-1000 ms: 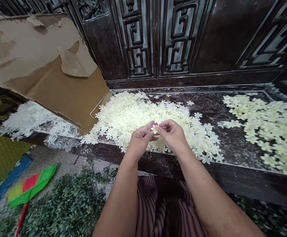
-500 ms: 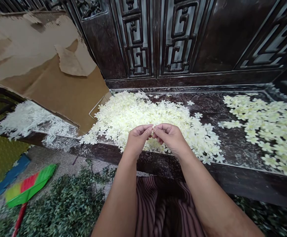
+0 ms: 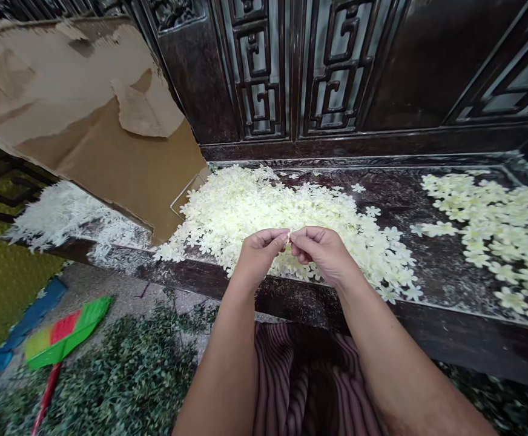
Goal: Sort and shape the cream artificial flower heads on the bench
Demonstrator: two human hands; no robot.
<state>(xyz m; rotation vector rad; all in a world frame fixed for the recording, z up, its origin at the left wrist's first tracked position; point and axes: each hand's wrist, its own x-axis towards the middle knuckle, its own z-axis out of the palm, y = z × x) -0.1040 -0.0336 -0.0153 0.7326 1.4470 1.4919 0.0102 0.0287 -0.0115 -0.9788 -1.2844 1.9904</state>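
The pinched flower [image 3: 288, 237] looks white (mostly hidden).

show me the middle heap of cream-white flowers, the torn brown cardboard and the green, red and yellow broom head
Flower heap [image 3: 286, 209]: head view, its middle.
Torn cardboard [image 3: 105, 136]: head view, smooth brown face.
Broom head [image 3: 65, 327]: head view, red bristles.

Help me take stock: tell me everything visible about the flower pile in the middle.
The flower pile is a loose, low heap of small white blossoms, yellowish in places, seemingly artificial. It lies on the dark wooden bench, its left side bordering the cardboard, single flowers scattered at the right. The left hand and right hand appear over its front; contact is unclear.
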